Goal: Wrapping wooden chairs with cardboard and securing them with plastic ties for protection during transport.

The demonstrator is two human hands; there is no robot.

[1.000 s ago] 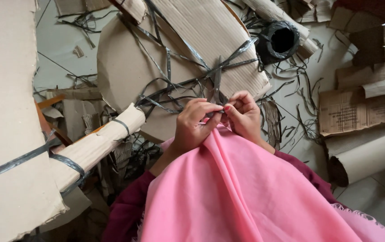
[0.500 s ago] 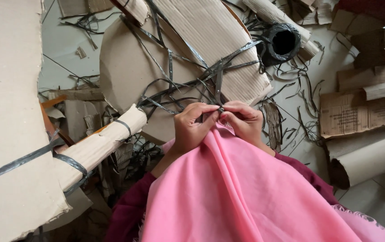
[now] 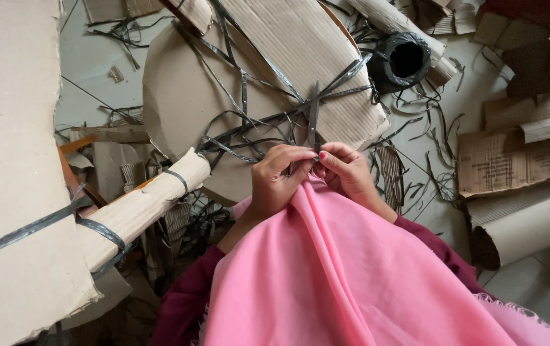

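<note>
Hands (image 3: 316, 173) — both grips pinched on black strap (image 3: 314, 118), over cardboard (image 3: 185, 102)

Flattened brown cardboard carton (image 3: 512, 160), right of centre on the floor: roughly rectangular, tan, with a block of dark print on its upper face; the print is too small to make out. Behind it, at the upper right, further flattened brown carton pieces (image 3: 544, 70), stacked unevenly, edges torn. At centre top, a strapped bundle of corrugated cardboard sheets (image 3: 300, 57), pale tan and ribbed, crossed by black plastic strapping (image 3: 313, 109). At far left, a second strapped stack of cardboard (image 3: 12, 166), light brown, bound by one dark band. No labels, signs or screens are visible.
</note>
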